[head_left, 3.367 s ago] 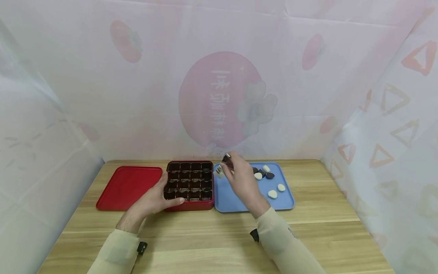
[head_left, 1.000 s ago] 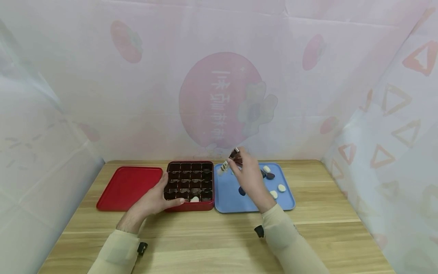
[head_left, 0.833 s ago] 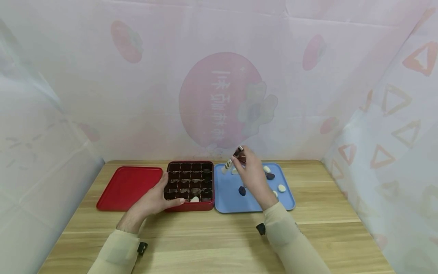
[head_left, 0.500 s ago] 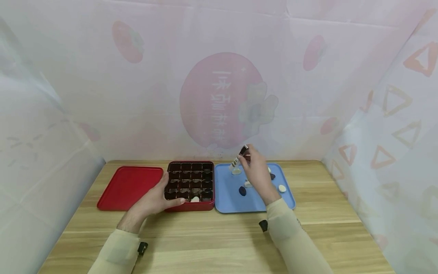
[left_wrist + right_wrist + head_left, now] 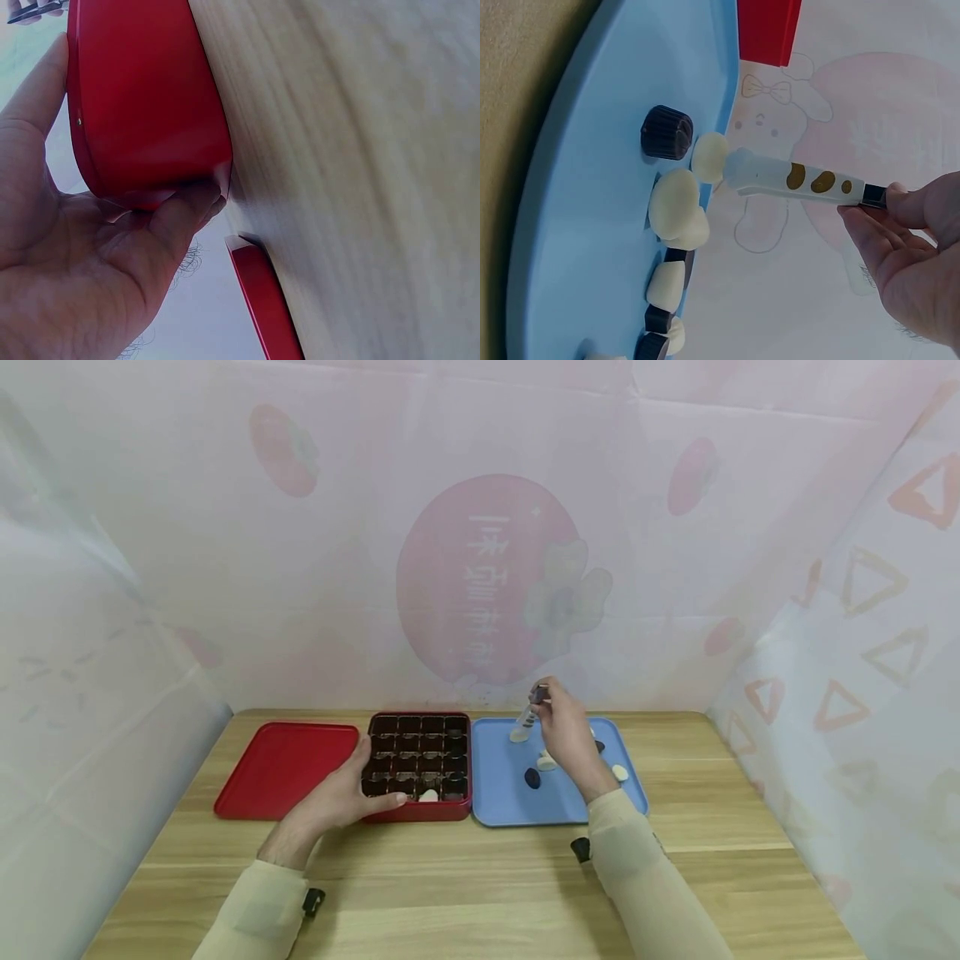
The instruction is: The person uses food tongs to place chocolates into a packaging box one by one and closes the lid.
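Note:
My left hand holds the near left corner of a red box, thumb along the front rim and fingers at the left side. Dark compartments fill the box; a white chocolate sits in the front row. Over the blue tray, my right hand pinches the dark handle end of small tongs that are pale with brown spots. The tongs' tips overlap a white chocolate at the tray's back left. A dark fluted chocolate lies nearby.
Several more white and dark chocolates lie on the tray, partly behind my right hand in the head view. A flat red lid rests left of the box on the wooden table. A printed cloth hangs behind.
Over the last second my right hand shifts right, and the tongs' tips come down to the back-left white chocolate. The box's white chocolate was absent 3.4 s ago. My left hand stays put.

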Demonstrator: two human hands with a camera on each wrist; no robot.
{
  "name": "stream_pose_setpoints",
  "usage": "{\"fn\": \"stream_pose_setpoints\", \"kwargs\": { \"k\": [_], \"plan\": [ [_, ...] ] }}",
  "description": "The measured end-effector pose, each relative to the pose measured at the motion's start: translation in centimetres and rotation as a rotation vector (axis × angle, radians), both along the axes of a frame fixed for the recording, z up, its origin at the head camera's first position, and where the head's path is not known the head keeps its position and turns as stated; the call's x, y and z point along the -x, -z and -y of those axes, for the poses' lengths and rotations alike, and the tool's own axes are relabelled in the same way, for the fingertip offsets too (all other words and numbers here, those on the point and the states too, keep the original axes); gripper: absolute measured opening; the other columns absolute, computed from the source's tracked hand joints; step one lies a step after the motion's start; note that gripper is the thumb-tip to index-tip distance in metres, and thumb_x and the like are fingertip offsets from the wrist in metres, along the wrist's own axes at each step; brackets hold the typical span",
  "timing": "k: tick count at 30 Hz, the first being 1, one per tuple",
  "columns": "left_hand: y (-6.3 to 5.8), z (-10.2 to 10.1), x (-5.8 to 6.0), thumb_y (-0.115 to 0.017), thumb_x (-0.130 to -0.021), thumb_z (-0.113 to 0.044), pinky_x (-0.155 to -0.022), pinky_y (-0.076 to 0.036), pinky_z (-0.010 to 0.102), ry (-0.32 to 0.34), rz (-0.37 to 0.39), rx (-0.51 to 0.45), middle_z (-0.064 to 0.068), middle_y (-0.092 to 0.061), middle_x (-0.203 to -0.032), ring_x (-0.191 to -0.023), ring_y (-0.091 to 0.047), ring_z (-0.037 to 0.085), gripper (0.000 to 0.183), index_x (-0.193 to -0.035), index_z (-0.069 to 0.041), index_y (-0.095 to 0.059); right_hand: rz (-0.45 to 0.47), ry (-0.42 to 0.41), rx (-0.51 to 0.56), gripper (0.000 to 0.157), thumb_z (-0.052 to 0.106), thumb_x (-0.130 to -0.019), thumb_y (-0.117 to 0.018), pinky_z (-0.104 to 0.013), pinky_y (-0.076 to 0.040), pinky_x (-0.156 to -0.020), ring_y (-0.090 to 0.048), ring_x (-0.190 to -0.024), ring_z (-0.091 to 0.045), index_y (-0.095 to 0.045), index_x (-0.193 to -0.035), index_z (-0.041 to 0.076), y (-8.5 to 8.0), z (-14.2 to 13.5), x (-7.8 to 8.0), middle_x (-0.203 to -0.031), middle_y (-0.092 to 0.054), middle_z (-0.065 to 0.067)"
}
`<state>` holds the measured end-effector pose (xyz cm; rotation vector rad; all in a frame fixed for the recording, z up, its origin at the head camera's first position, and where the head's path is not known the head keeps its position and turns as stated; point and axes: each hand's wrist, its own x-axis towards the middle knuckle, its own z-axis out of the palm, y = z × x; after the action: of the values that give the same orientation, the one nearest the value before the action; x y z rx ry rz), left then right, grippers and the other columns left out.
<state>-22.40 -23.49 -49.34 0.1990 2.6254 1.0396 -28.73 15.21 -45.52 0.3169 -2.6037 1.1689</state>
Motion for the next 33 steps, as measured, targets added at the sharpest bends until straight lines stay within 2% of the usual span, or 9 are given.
{"fn": "stream_pose_setpoints", "kwargs": {
  "k": [7,13,20,27,33],
  "plan": [
    [-0.1,-0.1,0.0,-0.095,-0.097,-0.061,-0.142,-0.023,0.076,0.006,-0.003,0.005,0.029,0.005,-0.196,-0.179,-0.014,0.060,0.150,-0.186,0.002,0.008,0.034,-0.016,-0.011,0.023,-0.006,-0.117,-0.064,-0.050,-0.064,-0.119,-0.076,-0.141,-0.042,-0.062,-0.138,0.001,1.0,0.2,0.6,-0.138,-0.077,-0.023],
    [-0.1,-0.1,-0.1,-0.095,-0.097,-0.061,-0.142,-0.023,0.076,0.004,0.001,0.008,0.029,0.005,-0.196,-0.179,-0.014,0.060,0.149,-0.186,0.001,0.008,0.054,-0.010,-0.045,0.023,-0.003,-0.118,-0.063,-0.053,-0.066,-0.116,-0.076,-0.142,-0.045,-0.062,-0.141,0.001,1.5,0.4,0.7,-0.140,-0.078,-0.023],
    [0.0,-0.2,0.0,-0.095,-0.097,-0.061,-0.143,-0.022,0.076,0.004,0.001,0.008,0.029,0.005,-0.196,-0.179,-0.013,0.060,0.149,-0.186,0.001,0.008,0.056,-0.006,-0.067,0.018,-0.001,-0.119,-0.063,-0.053,-0.067,-0.114,-0.076,-0.142,-0.044,-0.063,-0.136,0.004,1.6,0.2,0.6,-0.136,-0.079,-0.022],
    [-0.1,0.0,-0.1,-0.091,-0.097,-0.069,-0.141,-0.027,0.077,0.022,-0.022,0.082,0.029,0.002,-0.196,-0.179,-0.017,0.060,0.149,-0.186,0.002,0.004,0.032,-0.021,-0.073,0.016,-0.002,-0.117,-0.065,-0.054,-0.068,-0.111,-0.078,-0.139,-0.044,-0.064,-0.133,0.003,1.5,0.2,0.3,-0.135,-0.081,-0.021],
    [-0.6,0.2,-0.1,-0.087,-0.096,-0.077,-0.138,-0.035,0.077,0.053,-0.069,0.174,0.030,-0.007,-0.196,-0.177,-0.025,0.061,0.146,-0.187,0.003,-0.003,0.048,-0.020,-0.093,0.014,0.000,-0.118,-0.065,-0.054,-0.069,-0.110,-0.078,-0.139,-0.044,-0.064,-0.132,0.005,1.6,0.3,0.3,-0.134,-0.081,-0.021]
  ]
}}
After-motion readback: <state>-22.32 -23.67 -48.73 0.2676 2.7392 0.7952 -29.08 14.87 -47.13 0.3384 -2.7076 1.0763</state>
